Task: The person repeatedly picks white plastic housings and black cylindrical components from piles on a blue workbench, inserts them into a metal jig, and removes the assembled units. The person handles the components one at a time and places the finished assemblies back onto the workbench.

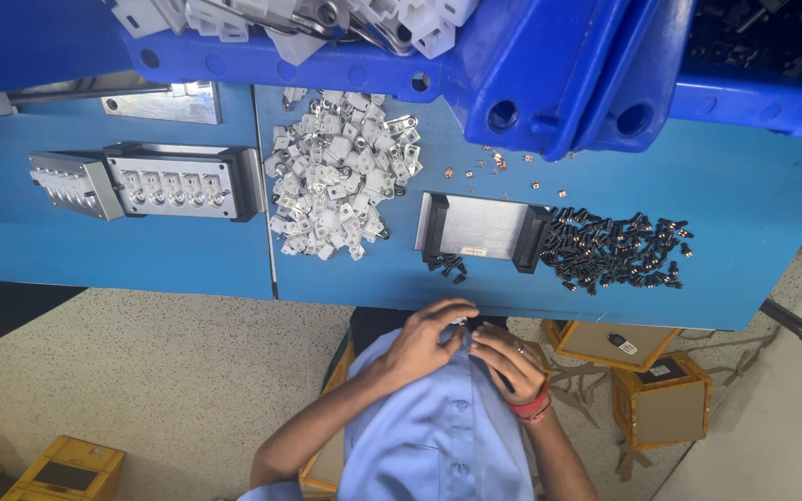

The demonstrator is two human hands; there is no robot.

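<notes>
Our left hand [422,341] & right hand [507,360] pinch one small part [461,322] together, lower center; black parts pile [616,249] on counter [754,195] mostly undone.

Light blue buttoned shirt [438,427] with short sleeves. Red bangles [531,405] around right wrist, thin ring [520,349] on one finger of right hand [510,360]. Left hand [424,341] bare.

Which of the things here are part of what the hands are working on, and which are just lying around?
In use:
- left hand and right hand, pinching a small part together, too small to identify
- pile of small black parts
- pile of white parts
- metal tray

Lying about:
- metal jig block
- blue bins
- cardboard boxes on the floor
</notes>
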